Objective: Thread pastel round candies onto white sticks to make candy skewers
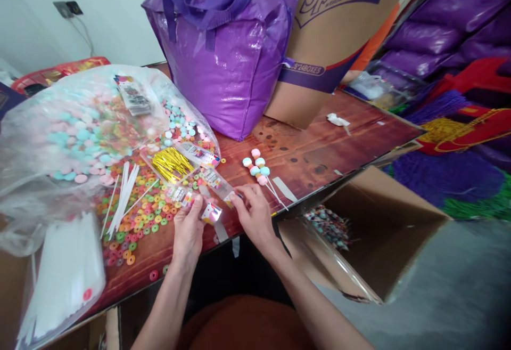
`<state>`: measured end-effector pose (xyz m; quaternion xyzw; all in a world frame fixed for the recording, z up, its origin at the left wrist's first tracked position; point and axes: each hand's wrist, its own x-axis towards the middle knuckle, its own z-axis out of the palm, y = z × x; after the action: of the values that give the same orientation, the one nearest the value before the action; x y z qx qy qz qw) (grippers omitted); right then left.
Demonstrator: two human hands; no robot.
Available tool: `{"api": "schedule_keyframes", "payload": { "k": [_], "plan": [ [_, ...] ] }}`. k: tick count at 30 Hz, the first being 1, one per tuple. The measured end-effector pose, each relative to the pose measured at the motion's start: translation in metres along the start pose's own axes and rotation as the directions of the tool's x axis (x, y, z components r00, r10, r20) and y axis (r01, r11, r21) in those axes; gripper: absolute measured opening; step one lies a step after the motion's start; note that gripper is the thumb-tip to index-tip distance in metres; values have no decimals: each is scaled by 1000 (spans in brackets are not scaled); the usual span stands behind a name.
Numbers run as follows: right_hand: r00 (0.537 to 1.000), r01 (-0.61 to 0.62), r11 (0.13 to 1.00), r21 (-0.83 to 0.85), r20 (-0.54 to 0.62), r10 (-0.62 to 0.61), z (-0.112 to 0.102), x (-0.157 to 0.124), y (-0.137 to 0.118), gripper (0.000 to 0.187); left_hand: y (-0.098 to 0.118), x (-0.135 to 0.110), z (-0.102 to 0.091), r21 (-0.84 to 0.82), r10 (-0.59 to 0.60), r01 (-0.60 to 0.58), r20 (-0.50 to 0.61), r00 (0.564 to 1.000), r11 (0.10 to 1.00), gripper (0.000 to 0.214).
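While both hands meet at the near edge of the bench (319,147), they share a small clear packet (210,212) printed with pink and white marks and closed by a shiny fold at its lower end. The left hand (187,233) has its grip closed on the packet's left side, thumb and fingers pinching it just above the wood. The right hand (253,214) pinches the right end of a clear sleeve (217,182), printed in colours, that runs up and left from its fingertips; its grip is closed too. Just beyond the right hand lies a candy stick (258,169), pastel pink, blue and white discs stacked on white sticks. Left of the hands, small coloured rings (139,222) are strewn over the bench, with loose white sticks (123,195) across them and a bundle of gold twist ties (171,161) in a clear wrapper. A large clear bag (80,137) of pastel candies lies behind, beside a purple bag (227,46). An open cardboard box (379,227) stands at the right.
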<state>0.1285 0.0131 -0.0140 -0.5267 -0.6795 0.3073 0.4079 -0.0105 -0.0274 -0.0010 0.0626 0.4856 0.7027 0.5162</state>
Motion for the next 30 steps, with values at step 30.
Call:
{"api": "schedule_keyframes", "payload": {
  "k": [30],
  "plan": [
    [989, -92, 959, 267, 137, 57, -16, -15, 6, 33, -22, -11, 8, -51, -63, 64, 30, 998, 997, 29]
  ]
}}
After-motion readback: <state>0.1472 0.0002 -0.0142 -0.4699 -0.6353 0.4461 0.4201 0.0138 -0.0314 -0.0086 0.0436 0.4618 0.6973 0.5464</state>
